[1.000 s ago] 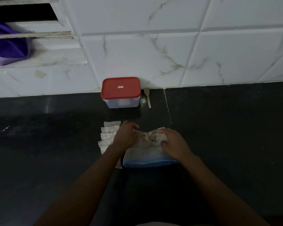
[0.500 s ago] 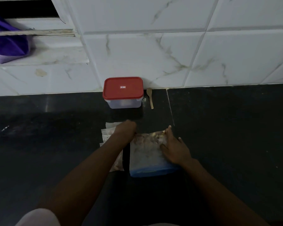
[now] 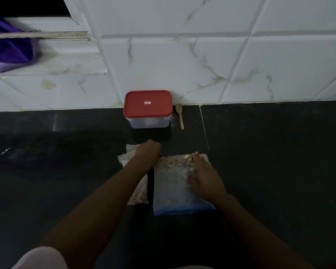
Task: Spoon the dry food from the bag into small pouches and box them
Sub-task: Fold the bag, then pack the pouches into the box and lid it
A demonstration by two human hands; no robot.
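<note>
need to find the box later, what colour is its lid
Red, with a small white label; the lid shows best in the head view.

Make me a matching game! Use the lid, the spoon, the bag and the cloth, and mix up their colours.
Things:
1. lid
2. spoon
3. bag
4. cloth

Colours:
A. purple
B. clear with a blue edge
C. red
D. pale wood

Pairs: 1-C, 2-D, 3-B, 4-A.
</note>
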